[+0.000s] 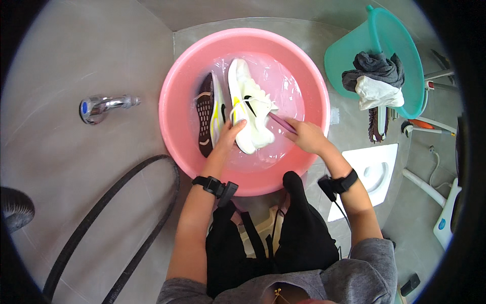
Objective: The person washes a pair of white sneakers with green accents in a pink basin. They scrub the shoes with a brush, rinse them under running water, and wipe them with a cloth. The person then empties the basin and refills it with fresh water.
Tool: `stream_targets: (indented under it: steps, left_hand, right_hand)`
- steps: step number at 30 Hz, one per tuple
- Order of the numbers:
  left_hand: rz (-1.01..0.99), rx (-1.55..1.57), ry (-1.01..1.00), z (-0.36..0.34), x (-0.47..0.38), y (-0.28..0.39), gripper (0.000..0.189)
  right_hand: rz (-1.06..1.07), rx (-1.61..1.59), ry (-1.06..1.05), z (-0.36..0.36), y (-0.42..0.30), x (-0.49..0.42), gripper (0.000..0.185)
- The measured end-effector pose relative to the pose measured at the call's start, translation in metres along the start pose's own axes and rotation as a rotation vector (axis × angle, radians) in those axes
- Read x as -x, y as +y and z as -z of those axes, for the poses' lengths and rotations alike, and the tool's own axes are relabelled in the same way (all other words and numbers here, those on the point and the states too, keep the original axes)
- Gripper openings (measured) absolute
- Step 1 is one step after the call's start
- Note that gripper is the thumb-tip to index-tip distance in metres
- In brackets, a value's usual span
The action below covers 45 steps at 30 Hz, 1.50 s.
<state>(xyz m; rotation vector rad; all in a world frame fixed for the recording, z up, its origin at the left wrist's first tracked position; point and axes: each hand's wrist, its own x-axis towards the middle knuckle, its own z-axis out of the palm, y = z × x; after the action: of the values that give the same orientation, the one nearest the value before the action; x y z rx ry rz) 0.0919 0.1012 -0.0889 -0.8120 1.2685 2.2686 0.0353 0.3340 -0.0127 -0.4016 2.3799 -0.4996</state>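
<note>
A white sneaker [250, 102] with yellow accents and a black swoosh is held over the soapy water in a pink plastic basin [171, 125]. My left hand [231, 135] grips its sole side, thumb on the edge. In my right hand [305, 136] is the purple handle of a brush [283, 122], its head hidden against or inside the sneaker's collar. The second sneaker [207, 114] lies on its side in the water at the left, its dark patterned outsole facing the basin wall.
A chrome tap [108, 108] juts from the wall at left, above a looped black hose [114, 197]. A teal bucket [345, 53] at upper right has a grey cloth [374, 68] and a white cloth [379, 93] over its rim. A squat toilet [374, 176] lies at right.
</note>
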Motion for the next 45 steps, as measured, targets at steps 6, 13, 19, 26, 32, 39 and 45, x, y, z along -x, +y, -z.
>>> stream_targets:
  steps: [6,13,19,26,32,39,45]
  left_hand:
    - [-0.305,-0.796,0.367,-0.014,-0.027,-0.017,0.093]
    - [-0.367,-1.333,0.637,-0.06,-0.017,-0.039,0.095]
    - [-0.182,-0.398,0.197,-0.02,-0.03,-0.039,0.094]
    - [0.007,0.046,0.052,0.001,-0.021,-0.043,0.079]
    - [0.294,0.238,-0.036,-0.002,-0.003,-0.028,0.054]
    - [0.134,0.392,-0.047,-0.004,0.005,-0.019,0.048]
    - [0.205,0.37,-0.049,-0.019,0.012,-0.006,0.048]
  right_hand:
    - [-0.266,0.205,-0.129,-0.031,0.053,0.006,0.028]
    - [-0.264,0.342,-0.344,-0.058,0.016,-0.031,0.027]
    - [-0.29,0.032,-0.306,-0.038,0.016,-0.014,0.04]
    - [0.024,-0.252,0.04,-0.026,0.025,0.051,0.034]
    - [-0.038,-0.148,0.109,-0.005,-0.046,-0.06,0.032]
    - [-0.024,-0.037,0.061,0.023,-0.069,-0.009,0.024]
    - [0.088,0.116,0.189,0.03,-0.072,-0.047,0.026]
